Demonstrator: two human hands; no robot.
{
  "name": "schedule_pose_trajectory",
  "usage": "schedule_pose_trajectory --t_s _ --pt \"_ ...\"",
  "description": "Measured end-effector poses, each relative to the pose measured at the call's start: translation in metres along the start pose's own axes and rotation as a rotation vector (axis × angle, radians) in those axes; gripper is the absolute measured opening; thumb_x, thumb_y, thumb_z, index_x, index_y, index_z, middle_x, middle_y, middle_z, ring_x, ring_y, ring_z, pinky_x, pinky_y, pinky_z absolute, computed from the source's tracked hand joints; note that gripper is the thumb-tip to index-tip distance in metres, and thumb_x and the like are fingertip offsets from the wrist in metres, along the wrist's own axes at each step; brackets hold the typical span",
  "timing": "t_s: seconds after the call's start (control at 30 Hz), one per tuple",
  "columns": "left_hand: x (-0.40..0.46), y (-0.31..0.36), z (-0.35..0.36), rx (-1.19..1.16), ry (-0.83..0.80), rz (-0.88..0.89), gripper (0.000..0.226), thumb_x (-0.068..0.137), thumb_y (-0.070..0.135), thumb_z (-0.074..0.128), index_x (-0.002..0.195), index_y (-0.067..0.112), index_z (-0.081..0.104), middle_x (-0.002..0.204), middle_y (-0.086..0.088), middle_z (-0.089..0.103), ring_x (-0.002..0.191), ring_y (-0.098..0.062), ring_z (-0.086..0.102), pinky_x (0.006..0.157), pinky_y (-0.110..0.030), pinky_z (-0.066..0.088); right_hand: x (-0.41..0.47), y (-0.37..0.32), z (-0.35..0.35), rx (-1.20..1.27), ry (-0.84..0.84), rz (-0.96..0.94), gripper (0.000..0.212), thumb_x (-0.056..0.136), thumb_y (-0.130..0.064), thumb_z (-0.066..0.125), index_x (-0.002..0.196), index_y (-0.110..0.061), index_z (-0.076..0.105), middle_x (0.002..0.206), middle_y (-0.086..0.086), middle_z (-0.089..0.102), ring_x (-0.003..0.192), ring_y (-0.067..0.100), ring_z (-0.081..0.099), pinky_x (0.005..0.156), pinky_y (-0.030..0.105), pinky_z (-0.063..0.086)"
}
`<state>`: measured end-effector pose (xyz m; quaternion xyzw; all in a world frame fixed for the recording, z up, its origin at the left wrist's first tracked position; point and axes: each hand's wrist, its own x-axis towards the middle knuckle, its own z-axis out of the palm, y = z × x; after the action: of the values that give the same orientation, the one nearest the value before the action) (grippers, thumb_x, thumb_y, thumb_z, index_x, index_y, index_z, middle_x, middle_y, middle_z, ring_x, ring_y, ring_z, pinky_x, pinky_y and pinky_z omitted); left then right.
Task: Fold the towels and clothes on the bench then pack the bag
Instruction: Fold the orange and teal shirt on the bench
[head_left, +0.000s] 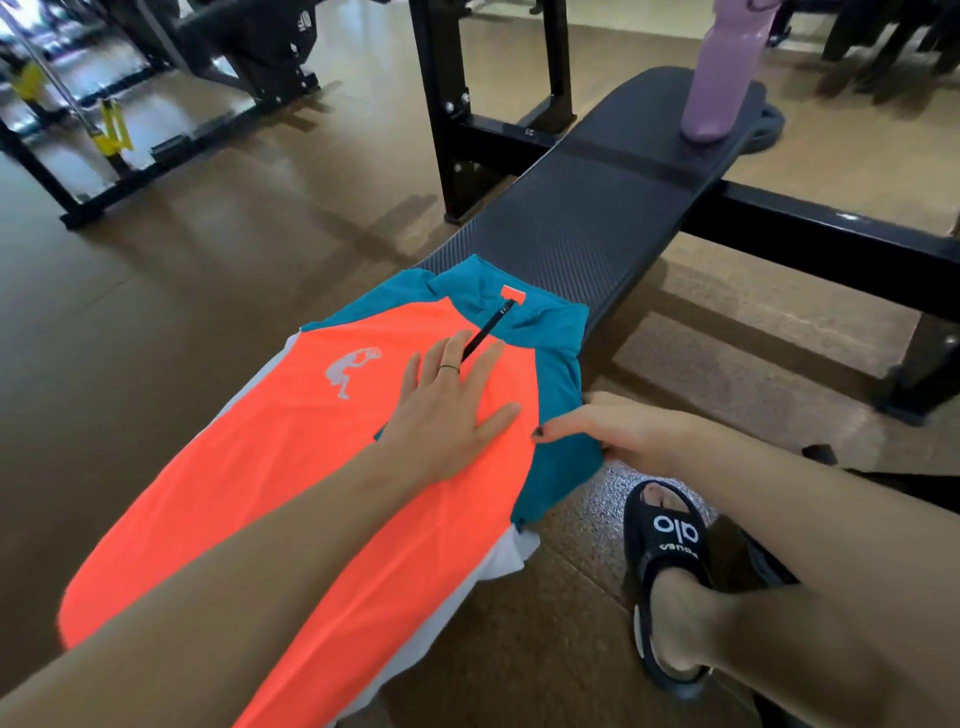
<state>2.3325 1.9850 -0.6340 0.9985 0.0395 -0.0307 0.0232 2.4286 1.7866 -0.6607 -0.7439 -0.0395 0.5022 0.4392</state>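
A person folds an orange and teal shirt (291, 467) laid face up along the near end of a gym bench (587, 208), its collar and short zip (485, 330) pointing toward the far end, where a purple bottle (719, 78) stands. A white cloth (498, 566), perhaps a towel, peeks out from under the shirt on both sides. No bag is in view

The left hand (447, 410) lies flat on the chest of the shirt just below the zip, fingers spread and palm down, pinning the fabric. The right hand (618, 431) reaches in from the bench's right edge and pinches the teal sleeve (558, 415), fingertips closed on its folded edge; how much cloth sits inside the grip cannot be told

The shirt looks thin, light and slick, a sports knit likely to slide on the bench's textured pad and to slump where unsupported, so it wants a flat anchoring palm and a hold at the sleeve hem or seam rather than mid-panel. The zip is the only stiff part and should lie straight before any crease. Both forearms stretch forward from the lower frame, the right one crossing above a foot in a black sandal (670, 551) on the floor
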Motion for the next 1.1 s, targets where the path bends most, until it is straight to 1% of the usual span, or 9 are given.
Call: schedule_pose_trajectory --t_s 0.1,0.33,0.43,0.57,0.67,0.77,0.9,1.0,1.1 --pt "-0.026 -0.007 0.006 -0.022 -0.094 0.010 0.088 0.083 0.078 0.011 0.159 0.035 0.016 0.169 -0.003 0.004 0.155 -0.024 0.004 0.124 -0.055 0.011 -0.023 0.009 -0.007 -0.223 -0.133 0.002 0.055 0.067 -0.026 0.086 0.118 -0.018 0.068 0.111 -0.004 0.075 0.102 0.016 0.071 0.090 0.035 0.057" --pt "-0.033 -0.023 0.001 -0.073 -0.139 0.037 0.083 0.084 0.077 0.014 0.159 0.043 0.006 0.170 0.006 -0.004 0.156 -0.016 -0.004 0.125 -0.052 0.004 -0.052 0.030 -0.004 -1.366 -0.002 0.245 0.036 0.087 -0.009 0.064 0.122 -0.008 0.059 0.098 0.004 0.063 0.091 0.023 0.057 0.077 0.034 0.050" --pt "-0.031 -0.035 -0.003 -0.118 -0.131 -0.039 0.072 0.097 0.066 0.034 0.160 0.041 0.006 0.170 0.002 -0.001 0.156 -0.021 0.002 0.125 -0.053 0.006 -0.064 -0.003 0.002 -1.375 0.269 0.085 0.022 0.092 -0.013 0.056 0.114 -0.012 0.061 0.104 0.004 0.067 0.095 0.026 0.063 0.073 0.033 0.043" --pt "-0.028 -0.073 -0.001 -0.090 -0.152 -0.204 0.069 0.099 0.066 0.029 0.159 0.043 0.005 0.170 0.002 -0.003 0.157 -0.022 -0.003 0.124 -0.056 0.002 -0.052 -0.059 0.021 -1.212 0.689 -0.405 0.014 0.094 -0.018 0.053 0.108 -0.015 0.051 0.107 0.010 0.065 0.102 0.033 0.065 0.071 0.034 0.039" --pt "-0.024 -0.101 0.000 -0.075 -0.169 -0.259 0.067 0.098 0.068 0.025 0.159 0.047 0.005 0.170 0.006 -0.006 0.156 -0.019 -0.006 0.124 -0.055 0.000 -0.021 -0.081 0.052 -1.107 0.631 -0.758 0.038 0.093 -0.025 0.053 0.130 -0.016 0.053 0.117 0.011 0.061 0.110 0.035 0.059 0.086 0.043 0.047" --pt "-0.015 -0.133 0.000 -0.090 -0.127 -0.321 0.064 0.100 0.064 0.027 0.159 0.046 0.009 0.170 0.005 -0.003 0.156 -0.019 -0.004 0.125 -0.052 0.001 0.012 -0.093 0.077 -1.186 0.482 -0.720 0.060 0.099 -0.046 0.045 0.155 -0.028 0.032 0.150 0.010 0.041 0.141 0.030 0.035 0.117 0.047 0.027" --pt "-0.004 -0.163 0.004 -0.070 -0.125 -0.329 0.064 0.101 0.063 0.025 0.159 0.044 0.006 0.170 0.007 -0.005 0.156 -0.016 -0.007 0.124 -0.052 -0.002 0.049 -0.097 0.089 -1.288 0.452 -0.562 0.068 0.098 -0.061 0.013 0.160 -0.034 0.009 0.168 0.009 0.007 0.155 0.026 0.002 0.124 0.048 0.003" --pt "0.003 -0.169 0.005 -0.077 -0.102 -0.315 0.064 0.100 0.064 0.025 0.159 0.045 0.005 0.170 0.008 -0.006 0.157 -0.018 -0.005 0.124 -0.053 0.000 0.059 -0.106 0.093 -1.318 0.475 -0.545 0.086 0.080 -0.064 -0.010 0.160 -0.035 0.009 0.168 0.009 0.007 0.155 0.026 0.003 0.124 0.048 0.004" --pt "0.005 -0.170 0.003 -0.084 -0.126 -0.293 0.067 0.099 0.067 0.022 0.159 0.045 0.001 0.169 0.007 -0.011 0.156 -0.020 -0.008 0.124 -0.053 -0.002 0.060 -0.110 0.085 -1.330 0.498 -0.548 0.089 0.078 -0.065 -0.010 0.159 -0.037 0.015 0.167 0.007 0.013 0.153 0.027 0.010 0.124 0.045 0.009"
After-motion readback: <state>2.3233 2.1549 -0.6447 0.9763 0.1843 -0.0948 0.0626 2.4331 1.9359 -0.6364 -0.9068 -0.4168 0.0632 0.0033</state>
